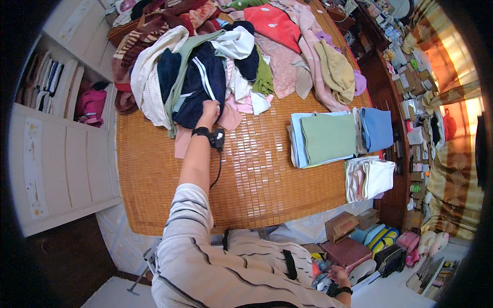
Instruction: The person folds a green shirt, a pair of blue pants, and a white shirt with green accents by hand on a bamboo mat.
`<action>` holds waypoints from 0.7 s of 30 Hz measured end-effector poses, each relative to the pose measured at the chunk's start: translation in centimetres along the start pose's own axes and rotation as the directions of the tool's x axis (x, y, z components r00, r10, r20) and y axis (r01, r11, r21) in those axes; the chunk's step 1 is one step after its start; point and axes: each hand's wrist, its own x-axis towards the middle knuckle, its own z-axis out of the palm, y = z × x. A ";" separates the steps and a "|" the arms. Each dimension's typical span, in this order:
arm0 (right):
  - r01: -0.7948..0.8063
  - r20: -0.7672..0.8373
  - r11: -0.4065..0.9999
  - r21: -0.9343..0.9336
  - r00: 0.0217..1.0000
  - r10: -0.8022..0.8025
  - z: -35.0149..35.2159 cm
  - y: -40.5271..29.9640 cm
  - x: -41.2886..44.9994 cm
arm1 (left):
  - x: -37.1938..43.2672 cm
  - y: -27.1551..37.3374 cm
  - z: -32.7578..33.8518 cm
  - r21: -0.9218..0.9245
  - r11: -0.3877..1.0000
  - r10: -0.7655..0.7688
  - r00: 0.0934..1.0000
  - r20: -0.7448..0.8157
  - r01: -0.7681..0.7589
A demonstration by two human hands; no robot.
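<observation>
My left hand (211,109) is closed on the lower edge of a navy garment with white stripes (202,77), in a heap of clothes on a bamboo-tile mat (254,173). Beside that garment lie a cream ribbed cloth (148,81), a sage green cloth (180,73) and a white cloth (235,42). Down at the lower right, my right hand (339,275) is beside my body, near small plastic-wrapped things; whether it holds anything is unclear. Folded green cloth (327,136), folded blue cloth (376,130) and folded white cloths (369,179) form stacks at the mat's right side.
A white cabinet with open shelves (65,154) stands at the left. Blankets (273,27) and a khaki garment (333,71) lie at the mat's far side. Boxes (341,227) and bags stand on the floor at the lower right, near a cluttered shelf and curtains (446,173).
</observation>
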 end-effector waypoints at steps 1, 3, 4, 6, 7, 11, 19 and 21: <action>0.044 -0.007 0.998 -0.051 0.999 -0.045 0.8 -1.0 -0.8 | -0.6 0.0 0.1 0.019 0.997 -0.075 0.996 0.049 0.074; 0.048 0.029 0.997 -0.066 0.999 -0.046 3.0 -5.2 -2.0 | -2.3 -0.3 0.4 0.230 0.973 0.018 1.000 -0.004 -0.017; 0.129 0.029 0.986 -0.103 0.991 -0.127 4.4 -7.4 -3.0 | -3.8 -0.7 0.6 0.197 0.979 0.022 0.995 0.099 -0.041; 0.251 0.065 0.958 -0.137 0.968 -0.244 7.4 -12.0 -3.5 | -6.3 -1.8 -0.4 0.097 0.995 0.010 0.974 0.225 -0.032; 0.288 0.095 0.948 -0.132 0.956 -0.277 8.4 -13.6 -3.3 | -7.2 -2.6 -1.2 0.033 0.999 -0.010 0.967 0.253 0.001; 0.567 0.408 0.759 -0.321 0.806 -0.430 13.6 -20.4 0.9 | -14.1 -4.0 -3.9 0.057 0.998 -0.041 0.963 0.265 0.027; 0.903 0.847 0.380 -0.201 0.355 -0.395 33.4 -28.9 -3.5 | -29.2 -6.1 -9.6 0.656 0.670 0.109 0.920 0.376 -0.347; 0.852 0.887 0.504 -0.138 0.333 -0.321 38.4 -28.5 -6.0 | -34.0 -2.0 -8.9 0.814 0.447 0.178 0.929 0.324 -0.370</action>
